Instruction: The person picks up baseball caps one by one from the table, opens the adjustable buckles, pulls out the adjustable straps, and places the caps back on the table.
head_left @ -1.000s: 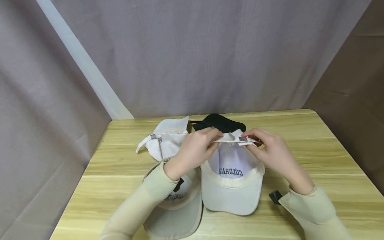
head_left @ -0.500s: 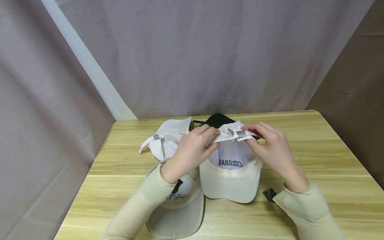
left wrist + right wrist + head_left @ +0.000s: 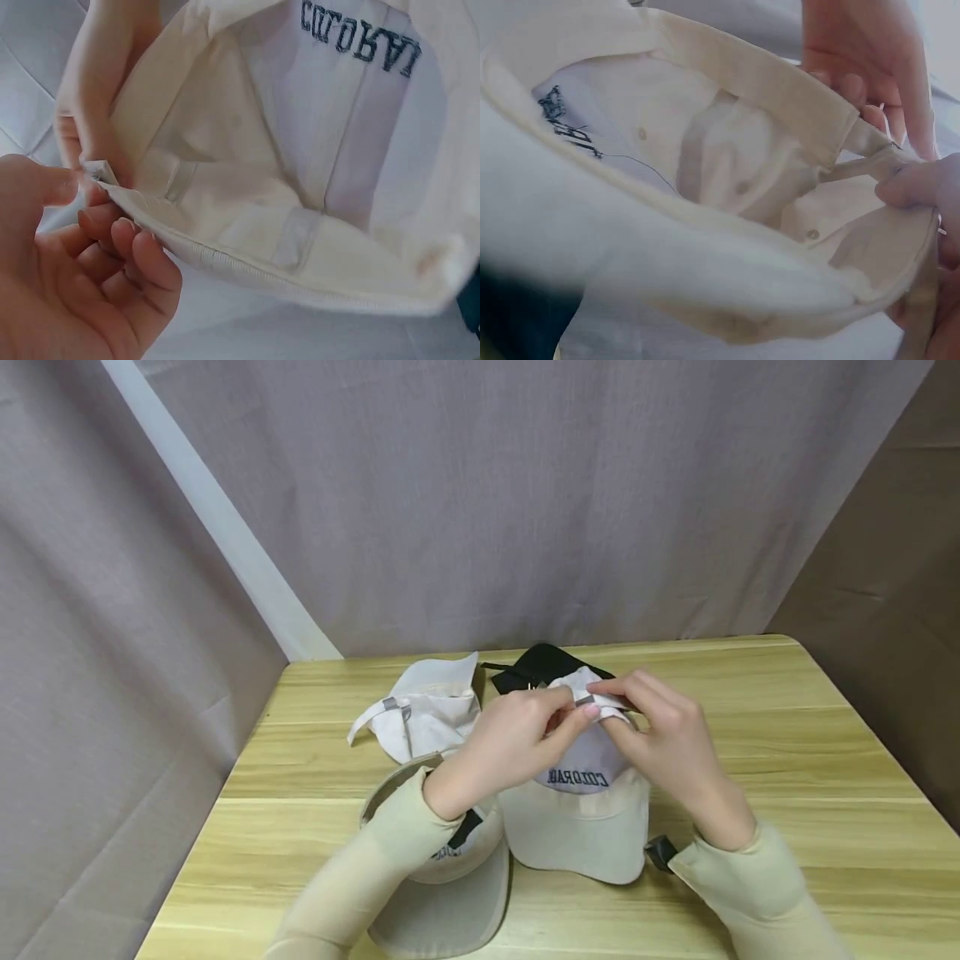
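Observation:
A cream baseball cap (image 3: 573,835) is held with its brim toward me and its inside showing, dark stitched letters reversed in the crown. My left hand (image 3: 510,735) pinches the cap's back strap by the grey metal buckle (image 3: 585,700). Close by on the right, my right hand (image 3: 671,735) pinches the strap's other side between thumb and fingers. In the left wrist view the left hand (image 3: 97,277) has thumb and fingertips at the strap's end. The right wrist view shows the right thumb (image 3: 915,184) on the band, opposite the left hand (image 3: 874,67).
A beige cap (image 3: 442,914) lies partly under the left forearm. Behind it are a white cap (image 3: 431,710) with a loose strap and a black cap (image 3: 543,664). All are on the wooden table (image 3: 787,735), which meets a grey curtain (image 3: 525,510) at the back.
My left hand has moved right along the strap to the buckle, close to the right hand. The held cap's brim has shifted slightly lower, and the right hand has barely moved.

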`<state>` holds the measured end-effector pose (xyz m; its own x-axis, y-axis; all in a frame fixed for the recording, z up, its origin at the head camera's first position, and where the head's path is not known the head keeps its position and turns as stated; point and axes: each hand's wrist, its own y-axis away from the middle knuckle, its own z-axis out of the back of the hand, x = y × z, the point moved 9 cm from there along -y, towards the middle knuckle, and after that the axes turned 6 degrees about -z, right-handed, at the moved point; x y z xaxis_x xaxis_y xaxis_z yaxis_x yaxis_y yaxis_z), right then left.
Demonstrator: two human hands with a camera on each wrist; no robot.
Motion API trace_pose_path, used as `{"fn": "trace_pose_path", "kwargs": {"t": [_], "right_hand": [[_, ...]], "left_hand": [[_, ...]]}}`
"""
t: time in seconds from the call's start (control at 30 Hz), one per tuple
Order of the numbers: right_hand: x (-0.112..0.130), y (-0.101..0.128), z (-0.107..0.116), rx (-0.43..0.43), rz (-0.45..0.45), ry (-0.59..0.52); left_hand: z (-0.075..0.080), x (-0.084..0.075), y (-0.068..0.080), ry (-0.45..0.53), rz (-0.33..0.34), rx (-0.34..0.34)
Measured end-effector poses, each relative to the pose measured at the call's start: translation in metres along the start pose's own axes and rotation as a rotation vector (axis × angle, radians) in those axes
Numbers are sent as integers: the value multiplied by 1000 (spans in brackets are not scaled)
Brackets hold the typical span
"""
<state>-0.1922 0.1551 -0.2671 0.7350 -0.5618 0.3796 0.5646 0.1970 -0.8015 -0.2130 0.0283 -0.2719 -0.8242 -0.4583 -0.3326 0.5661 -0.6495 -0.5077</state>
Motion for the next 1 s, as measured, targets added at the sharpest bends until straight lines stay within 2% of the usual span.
{"fn": "trace_pose_path", "kwargs": {"t": [0.17,0.4,0.77,1.0], "right_hand": [[8,-3,2,-64,49,-23],[10,-2,4,-137,53,-51],[17,2,8,-267,74,-107],[19,4,9,-324,88,-139]], "left_hand": [[-6,3,-1,25,43,13],[-6,4,1,88,88,4],[-6,3,6,176,118,-25],[-4,1,4,181,127,-1]]}}
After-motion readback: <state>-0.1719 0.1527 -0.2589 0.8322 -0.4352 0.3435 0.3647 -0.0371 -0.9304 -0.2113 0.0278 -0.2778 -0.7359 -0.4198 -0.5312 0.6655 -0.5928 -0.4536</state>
